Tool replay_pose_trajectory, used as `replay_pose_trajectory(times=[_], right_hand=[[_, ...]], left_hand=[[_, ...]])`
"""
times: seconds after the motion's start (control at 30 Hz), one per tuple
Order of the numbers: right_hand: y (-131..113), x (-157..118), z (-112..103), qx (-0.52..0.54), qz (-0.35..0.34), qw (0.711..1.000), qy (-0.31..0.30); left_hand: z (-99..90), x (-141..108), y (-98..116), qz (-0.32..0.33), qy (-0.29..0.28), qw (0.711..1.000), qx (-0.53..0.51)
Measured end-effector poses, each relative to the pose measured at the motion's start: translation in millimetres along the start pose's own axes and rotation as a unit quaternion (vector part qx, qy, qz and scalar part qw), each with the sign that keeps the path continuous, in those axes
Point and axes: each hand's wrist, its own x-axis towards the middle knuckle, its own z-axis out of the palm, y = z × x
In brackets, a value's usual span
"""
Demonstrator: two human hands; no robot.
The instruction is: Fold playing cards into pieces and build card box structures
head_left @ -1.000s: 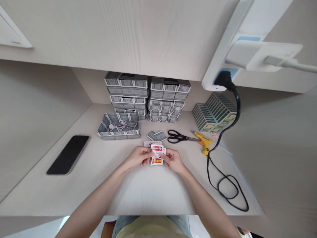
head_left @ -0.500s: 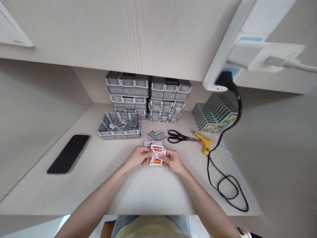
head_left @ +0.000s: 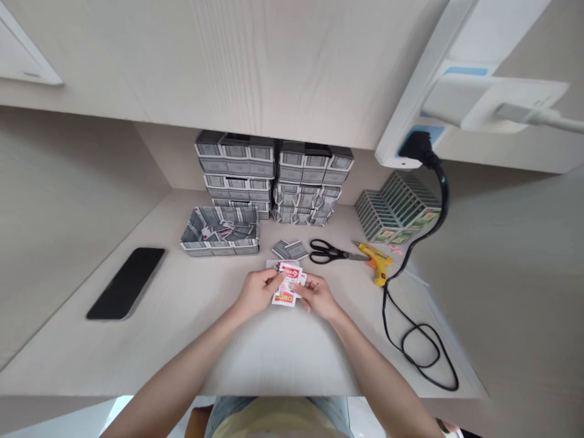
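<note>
Between my two hands are playing cards (head_left: 285, 297), the front one red and white with "POKER" lettering and a yellow strip. My left hand (head_left: 258, 293) pinches their left side, thumb on top. My right hand (head_left: 318, 296) grips the right side, where another card (head_left: 303, 277) with a red mark sticks out. Just behind them a face-up card (head_left: 270, 264) lies on the desk, mostly covered. Two grey-backed cards (head_left: 290, 249) overlap farther back. To their right lie black-handled scissors (head_left: 325, 251).
An open card-covered box (head_left: 219, 248) holds loose cards at the left. Stacked card boxes (head_left: 235, 165) stand behind. A yellow glue gun (head_left: 378, 261) with a black cord (head_left: 410, 359) and green striped boxes (head_left: 387, 210) are right. A phone (head_left: 126, 283) lies left.
The front card has tilted and shifted slightly left and down in my fingers. My left thumb has slid farther over it, and the card with the red mark shows more at the right.
</note>
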Motion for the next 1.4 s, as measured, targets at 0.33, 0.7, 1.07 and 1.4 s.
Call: replay_pose_trajectory(times=[0.33,0.7,1.07,1.4], right_hand=[[-1,-3,3,-0.013,-0.011,1.000,-0.008],[-3,-4,3,-0.026,-0.009,0.999,-0.029],[0,-3,3,-0.019,0.003,0.999,-0.036],[-4,0,1,-0.009,0.000,1.000,0.001]], left_hand=[[-0.7,-4,8,0.056,0.017,0.998,0.015],[8.5,-8,2,0.017,0.038,0.996,-0.084],[11.6,-6,0,-0.001,0.069,0.998,0.007],[15.3,1,0,-0.027,0.056,0.994,-0.086]])
